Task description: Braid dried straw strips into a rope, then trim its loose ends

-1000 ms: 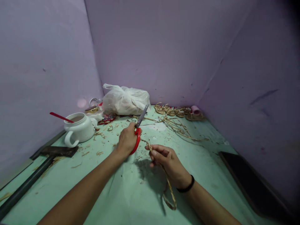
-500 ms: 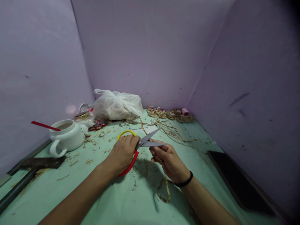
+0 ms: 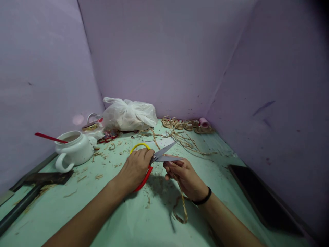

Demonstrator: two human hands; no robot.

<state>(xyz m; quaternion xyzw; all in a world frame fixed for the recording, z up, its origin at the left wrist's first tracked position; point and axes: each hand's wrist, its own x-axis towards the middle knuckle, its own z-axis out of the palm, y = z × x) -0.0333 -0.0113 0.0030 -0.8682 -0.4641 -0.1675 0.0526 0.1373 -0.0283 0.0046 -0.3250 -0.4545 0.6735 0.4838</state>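
Observation:
My left hand (image 3: 137,168) is closed on a pair of scissors (image 3: 164,152) with one yellow and one red handle. The blades stand apart and point right, with the lower one crossing close above the fingers of my right hand (image 3: 186,176). Those fingers pinch a braided straw cord (image 3: 184,206). From below this hand the cord hangs in a loop over the table. The cord's end by the blades is mostly hidden by fingers and scissors. A dark band circles my right wrist.
On the left stand a white mug (image 3: 79,151) with a red stick and a hammer-like tool (image 3: 33,192). Behind are a white plastic bag (image 3: 128,115), loose braided cords (image 3: 190,142) and small woven pieces (image 3: 180,125). A dark flat slab (image 3: 259,199) lies right. Straw scraps litter the green table (image 3: 102,212).
Almost nothing differs. Both hands keep their hold on the scissors and the cord, and the whole view has shifted very slightly.

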